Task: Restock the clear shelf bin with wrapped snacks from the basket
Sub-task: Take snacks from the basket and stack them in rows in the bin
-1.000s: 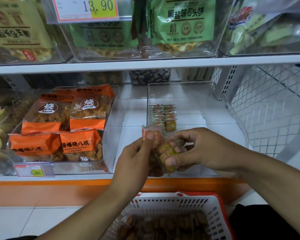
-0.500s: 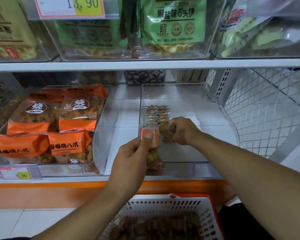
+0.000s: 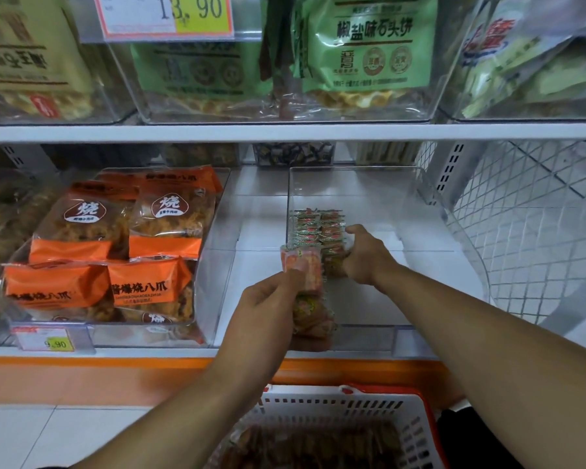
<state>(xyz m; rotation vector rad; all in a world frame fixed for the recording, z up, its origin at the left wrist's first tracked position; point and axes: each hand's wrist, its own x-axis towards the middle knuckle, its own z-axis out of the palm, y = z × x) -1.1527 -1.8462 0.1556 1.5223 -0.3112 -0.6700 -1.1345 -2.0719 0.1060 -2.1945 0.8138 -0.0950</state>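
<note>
Reviewing the head view, we found the right hand inside the clear shelf bin, fingers curled on wrapped snacks at the row's front, apparently extending it. The left hand clenched a reserve stack just outside the bin. More remained in the basket below.

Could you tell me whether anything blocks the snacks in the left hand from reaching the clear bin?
Nothing visible does: the left hand holds its small orange wrapped snacks at the clear plastic shelf bin's open front; the right hand is inside.
</note>
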